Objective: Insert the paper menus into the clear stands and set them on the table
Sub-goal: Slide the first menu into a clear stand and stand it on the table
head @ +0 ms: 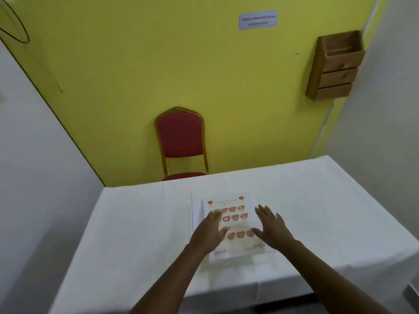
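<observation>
A paper menu [234, 214] with rows of red and orange food pictures lies flat in the middle of the white-clothed table [136, 223]. Under and around it lies a clear stand [196, 211], whose edges show at the menu's left side and near end. My left hand [209, 232] rests flat on the menu's left part, fingers spread. My right hand [272, 225] hovers at the menu's right edge, fingers apart, holding nothing. Whether more than one menu or stand is stacked here I cannot tell.
A red chair [181, 141] with a gold frame stands behind the table against the yellow wall. A wooden wall box [335, 66] hangs at the upper right, with a small sign [258, 20] to its left. White walls close in on both sides.
</observation>
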A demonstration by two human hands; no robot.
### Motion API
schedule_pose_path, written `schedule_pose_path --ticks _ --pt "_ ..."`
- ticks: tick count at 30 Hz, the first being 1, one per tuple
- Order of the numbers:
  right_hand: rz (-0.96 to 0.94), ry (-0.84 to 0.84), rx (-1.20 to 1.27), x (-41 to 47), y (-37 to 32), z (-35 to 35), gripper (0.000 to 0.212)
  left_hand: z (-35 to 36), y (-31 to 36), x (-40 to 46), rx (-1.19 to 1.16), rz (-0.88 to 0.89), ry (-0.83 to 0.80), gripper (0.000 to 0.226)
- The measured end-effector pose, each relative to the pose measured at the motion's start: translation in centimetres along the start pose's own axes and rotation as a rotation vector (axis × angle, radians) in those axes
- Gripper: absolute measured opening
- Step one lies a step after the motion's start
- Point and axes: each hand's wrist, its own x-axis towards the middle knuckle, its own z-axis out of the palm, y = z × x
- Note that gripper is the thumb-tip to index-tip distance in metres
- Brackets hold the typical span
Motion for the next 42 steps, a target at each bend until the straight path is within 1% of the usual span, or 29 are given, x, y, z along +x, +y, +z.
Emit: schedule_pose_path --ticks 3,6,11,13,15,18,20,23,27,28,29,31,32,33,36,38,42 --pt "0.008 -0.055 0.03 1.1 1.1 1.0 0.078 2.0 -0.5 1.0 -0.022 -0.105 0.039 0.06" --pt "-0.007 -0.102 0.065 2.2 2.0 1.8 0.078 4.3 -1.5 2.0 -0.015 -0.21 0.001 0.062" --pt "-0.016 -0.176 0.168 3.6 3.3 2.2 0.085 6.2 -2.1 2.9 -0.048 -0.357 0.003 0.068" --pt "-0.006 -0.202 0.246 3.7 3.4 2.2 0.087 6.6 -2.2 3.0 -0.127 -0.424 0.027 0.069" --pt "-0.003 -0.197 0.34 3.8 3.5 2.2 0.086 6.7 -2.3 3.1 -0.245 -0.469 0.072 0.062" --pt "0.01 -0.174 0.393 4.1 3.5 2.2 0.072 6.3 -2.1 3.3 -0.345 -0.525 0.116 0.036" --pt "0.036 -0.17 0.411 4.5 3.4 2.3 0.067 6.2 -2.1 3.4 -0.367 -0.545 0.122 0.027" --pt "0.095 -0.162 0.437 5.1 3.5 2.8 0.065 6.1 -2.1 3.5 -0.403 -0.56 0.109 0.025" --pt "0.163 -0.151 0.475 5.5 3.5 3.1 0.06 5.9 -2.5 3.6 -0.455 -0.56 0.114 0.029" --pt "0.172 -0.147 0.485 5.5 3.4 3.1 0.056 5.8 -2.7 3.7 -0.462 -0.563 0.108 0.029" --pt "0.177 -0.141 0.511 5.5 3.3 3.2 0.047 5.8 -2.8 3.8 -0.463 -0.564 0.1 0.03" --pt "0.168 -0.114 0.571 5.6 3.3 3.3 0.019 5.9 -3.2 4.1 -0.457 -0.579 0.096 0.03" --pt "0.169 -0.103 0.596 5.7 3.3 3.4 0.015 5.9 -3.5 4.3 -0.456 -0.592 0.102 0.03" --pt "0.187 -0.1 0.616 5.9 3.3 3.4 0.018 5.9 -3.6 4.5 -0.457 -0.601 0.111 0.029" --pt "0.232 -0.103 0.642 6.2 3.4 3.5 0.043 5.9 -3.9 4.9 -0.467 -0.612 0.125 0.027" --pt "0.279 -0.118 0.638 6.3 3.6 3.7 0.055 5.8 -3.9 5.1 -0.465 -0.618 0.124 0.026" --pt "0.36 -0.166 0.688 6.3 4.1 4.2 0.063 5.3 -3.8 5.0 -0.441 -0.644 0.101 0.026"
